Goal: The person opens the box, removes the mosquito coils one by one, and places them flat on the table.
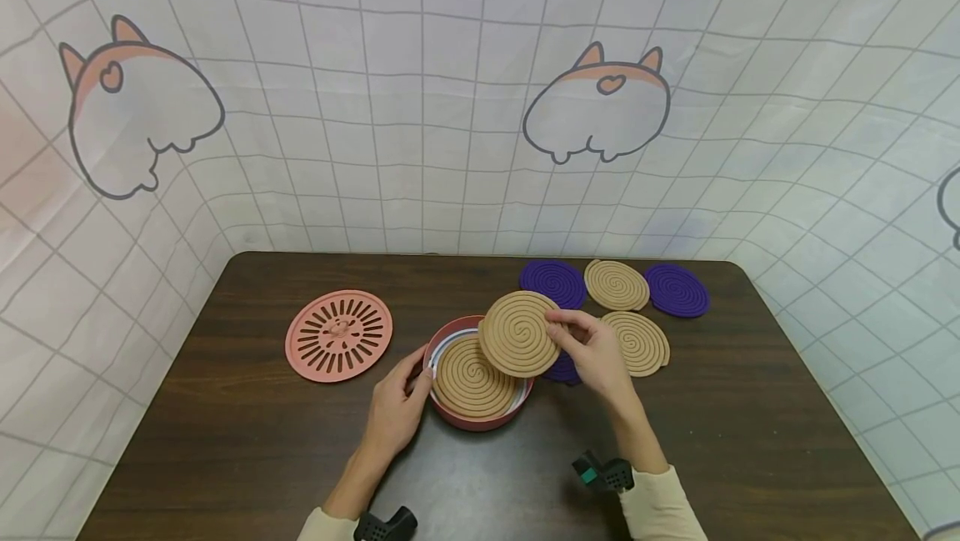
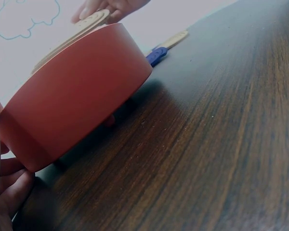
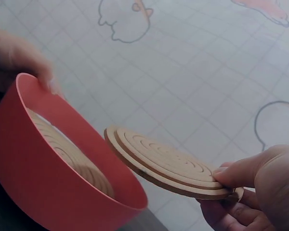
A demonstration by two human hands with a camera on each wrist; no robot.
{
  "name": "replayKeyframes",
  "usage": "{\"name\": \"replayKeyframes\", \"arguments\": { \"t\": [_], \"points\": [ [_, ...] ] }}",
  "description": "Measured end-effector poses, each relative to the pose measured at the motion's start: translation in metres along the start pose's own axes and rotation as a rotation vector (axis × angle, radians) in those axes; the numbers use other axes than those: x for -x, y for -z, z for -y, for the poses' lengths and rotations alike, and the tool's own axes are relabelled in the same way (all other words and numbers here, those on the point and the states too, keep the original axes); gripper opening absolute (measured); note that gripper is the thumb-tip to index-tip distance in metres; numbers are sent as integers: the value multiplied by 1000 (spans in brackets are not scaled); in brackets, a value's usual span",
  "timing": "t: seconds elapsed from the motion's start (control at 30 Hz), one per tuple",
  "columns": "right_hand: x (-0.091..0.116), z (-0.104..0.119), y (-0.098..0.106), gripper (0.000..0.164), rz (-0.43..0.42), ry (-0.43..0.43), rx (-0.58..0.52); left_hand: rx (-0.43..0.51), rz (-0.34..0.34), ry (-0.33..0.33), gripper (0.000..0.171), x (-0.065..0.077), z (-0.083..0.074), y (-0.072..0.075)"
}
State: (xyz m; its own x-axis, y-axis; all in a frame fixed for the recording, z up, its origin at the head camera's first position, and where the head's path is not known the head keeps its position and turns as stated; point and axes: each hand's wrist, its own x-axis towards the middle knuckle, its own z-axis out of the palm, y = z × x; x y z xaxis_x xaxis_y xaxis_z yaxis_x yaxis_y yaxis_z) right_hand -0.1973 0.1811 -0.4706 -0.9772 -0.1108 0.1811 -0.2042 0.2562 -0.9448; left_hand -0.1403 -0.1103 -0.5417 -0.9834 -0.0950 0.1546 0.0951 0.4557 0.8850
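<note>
My right hand point(image 1: 592, 349) pinches the edge of a tan mosquito coil point(image 1: 521, 333) between thumb and fingers, tilted above the right side of a round red box point(image 1: 468, 425). Seen from the right wrist, the held coil point(image 3: 159, 159) looks two layers thick. Another tan coil point(image 1: 474, 378) lies inside the box, over a white and blue inner surface. At the box's left side my left hand point(image 1: 396, 403) grips the wall, thumb at the rim. In the left wrist view, its fingers point(image 2: 17, 192) reach under the box's lower edge.
A pink slotted lid point(image 1: 339, 336) lies left of the box. To the right lie purple coils point(image 1: 677, 289) and tan coils point(image 1: 637, 343), one purple coil point(image 1: 562, 370) partly hidden behind the right hand and held coil. A tiled-pattern curtain point(image 1: 450, 107) stands behind the dark wooden table point(image 1: 225, 441).
</note>
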Motion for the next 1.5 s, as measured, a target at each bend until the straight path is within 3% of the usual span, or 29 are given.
{"name": "replayKeyframes", "arguments": {
  "t": [0.8,1.2,1.5],
  "points": [
    [-5,0,31,30,-180,-95,-55,12,6,-5,39,1,2,2],
    [-2,-2,46,27,-278,-58,-39,18,4,-6,39,0,3,0],
    [-4,-4,59,27,-344,-91,-40,19,3,-12,38,0,3,0]
  ]
}}
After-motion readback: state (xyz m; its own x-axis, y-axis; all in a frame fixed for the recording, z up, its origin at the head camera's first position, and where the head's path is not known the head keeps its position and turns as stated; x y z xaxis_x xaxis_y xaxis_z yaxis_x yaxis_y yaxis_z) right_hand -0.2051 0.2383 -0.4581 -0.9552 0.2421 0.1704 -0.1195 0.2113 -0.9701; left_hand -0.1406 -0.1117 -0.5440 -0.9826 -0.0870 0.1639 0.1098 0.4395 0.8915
